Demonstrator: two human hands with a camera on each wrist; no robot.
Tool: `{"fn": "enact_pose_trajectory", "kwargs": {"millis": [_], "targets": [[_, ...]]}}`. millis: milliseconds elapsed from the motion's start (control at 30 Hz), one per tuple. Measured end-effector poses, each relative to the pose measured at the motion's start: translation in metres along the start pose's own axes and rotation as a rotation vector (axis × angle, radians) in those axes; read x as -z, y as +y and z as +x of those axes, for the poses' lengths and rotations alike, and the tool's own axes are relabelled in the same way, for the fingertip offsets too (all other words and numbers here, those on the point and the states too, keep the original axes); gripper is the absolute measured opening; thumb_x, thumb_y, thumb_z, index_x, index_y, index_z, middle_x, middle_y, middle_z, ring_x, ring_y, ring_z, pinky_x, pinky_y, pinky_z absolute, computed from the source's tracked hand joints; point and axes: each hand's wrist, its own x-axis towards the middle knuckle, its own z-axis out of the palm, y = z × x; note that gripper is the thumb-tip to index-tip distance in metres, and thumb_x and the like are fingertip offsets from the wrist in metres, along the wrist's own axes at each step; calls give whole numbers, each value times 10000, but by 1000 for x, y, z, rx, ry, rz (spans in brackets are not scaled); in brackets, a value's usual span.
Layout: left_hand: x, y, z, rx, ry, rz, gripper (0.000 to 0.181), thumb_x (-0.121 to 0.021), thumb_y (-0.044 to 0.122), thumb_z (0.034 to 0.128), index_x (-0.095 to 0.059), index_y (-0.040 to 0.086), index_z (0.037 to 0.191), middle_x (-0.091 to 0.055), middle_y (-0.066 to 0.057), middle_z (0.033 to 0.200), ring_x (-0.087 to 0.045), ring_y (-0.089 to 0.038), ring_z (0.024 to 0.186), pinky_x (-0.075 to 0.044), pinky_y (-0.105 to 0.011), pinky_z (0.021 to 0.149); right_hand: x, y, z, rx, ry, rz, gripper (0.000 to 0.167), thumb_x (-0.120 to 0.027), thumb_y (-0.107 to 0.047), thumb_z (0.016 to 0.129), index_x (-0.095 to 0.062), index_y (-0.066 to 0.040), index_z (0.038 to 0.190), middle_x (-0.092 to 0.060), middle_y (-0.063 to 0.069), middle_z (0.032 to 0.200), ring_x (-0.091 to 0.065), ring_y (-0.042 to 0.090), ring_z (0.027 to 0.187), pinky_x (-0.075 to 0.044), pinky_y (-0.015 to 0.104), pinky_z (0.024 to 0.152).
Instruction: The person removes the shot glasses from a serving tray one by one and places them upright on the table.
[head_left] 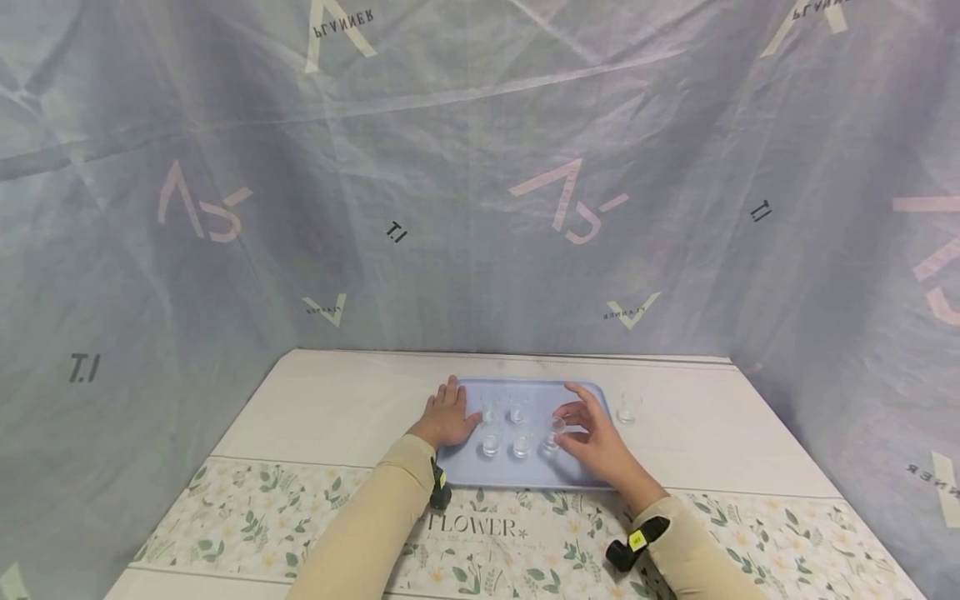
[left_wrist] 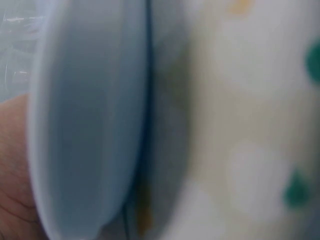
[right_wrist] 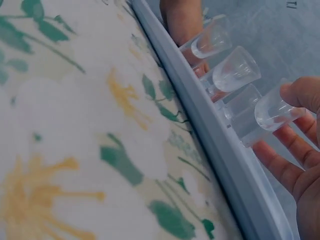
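Observation:
My right hand (head_left: 602,442) pinches a small clear shot glass (right_wrist: 272,112) between thumb and fingers, over the front row on a light blue tray (head_left: 577,475). Whether its base touches the tray cannot be told. To its left in that row stand two more clear shot glasses, one in the middle (head_left: 521,447) and one at the left (head_left: 491,446). Behind them are two others, a left one (head_left: 489,414) and a right one (head_left: 516,413). On the tray's left edge rests my left hand (head_left: 447,417), fingers extended; the left wrist view shows mostly the blurred tray rim (left_wrist: 90,125).
Another clear shot glass (head_left: 627,410) stands on the table just right of the tray. A white cloth with a floral band (head_left: 300,508) covers the table. Grey-blue printed sheeting (head_left: 465,275) hangs behind and at both sides.

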Motion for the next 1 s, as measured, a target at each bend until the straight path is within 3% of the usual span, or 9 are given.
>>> {"fn": "enact_pose_trajectory", "kwargs": {"millis": [133,200,600,867,1000], "targets": [[-1,-1,0,-4,11,-7,747,-396,434,1060,-236,-107,1550,-78,-278,1657,-115,-452,1523,-135,-558,1228,1,9,0,3,14,4,881,-715,163,839,-271,-65,1565,-610,292,1171,-621,495,1063,-571,250,852],[5,3,-4,-1,-2,-5,737,-403,420,1064,-233,-103,1554,-75,-275,1659,-114,-446,1526,-136,-551,1231,2,9,0,2,13,1,877,-727,138,846,-280,-86,1566,-617,267,1174,-630,471,1069,-573,259,857],[9,5,-7,-10,-6,13,740,-412,434,1064,-248,-97,1553,-83,-275,1658,-128,-443,1524,-157,-549,1227,8,8,-1,-9,29,-35,872,-728,145,839,-294,-95,1556,-616,274,1171,-640,454,1056,-587,293,852],[7,4,-5,-10,0,8,748,-419,441,1060,-252,-97,1552,-83,-275,1658,-126,-447,1523,-151,-552,1227,17,-18,-2,-12,31,-72,849,-707,185,822,-286,-3,1535,-590,347,1144,-619,519,1030,-597,409,838],[7,3,-5,-7,5,9,745,-418,439,1061,-253,-96,1552,-83,-273,1659,-126,-444,1524,-153,-550,1228,22,-28,-3,-5,19,-76,833,-710,183,826,-297,8,1528,-590,353,1136,-618,528,1026,-595,374,841]]}}
